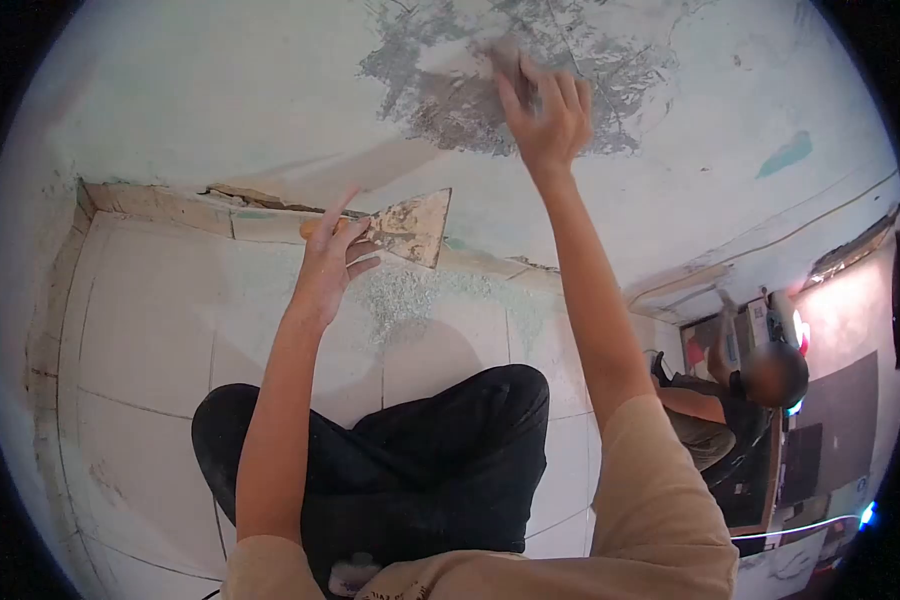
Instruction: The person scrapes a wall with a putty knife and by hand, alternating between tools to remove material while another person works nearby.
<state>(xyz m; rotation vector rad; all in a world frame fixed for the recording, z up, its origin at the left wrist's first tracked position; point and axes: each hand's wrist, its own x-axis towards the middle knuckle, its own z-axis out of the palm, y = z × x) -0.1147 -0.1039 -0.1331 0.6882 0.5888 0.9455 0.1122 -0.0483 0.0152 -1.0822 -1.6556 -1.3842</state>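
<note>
A putty knife (410, 228) with a wide, stained blade and an orange handle is in my left hand (328, 262), near the foot of the wall. Thumb and fingers hold it loosely, the blade pointing right. Higher up, my right hand (553, 120) is at a rough grey patch (430, 110) on the pale wall (270, 90). Its fingers are bent around something small and greyish-brown (508, 62), pressed to or close against the patch. Blur hides what that piece is.
Pale scrapings (395, 300) lie on the tiled floor (150, 310) below the wall. A cracked skirting strip (160, 202) runs along the wall's base. My crossed legs (420, 470) are in front. Another person (710, 400) sits at the right, near the adjoining wall and a cable (800, 527).
</note>
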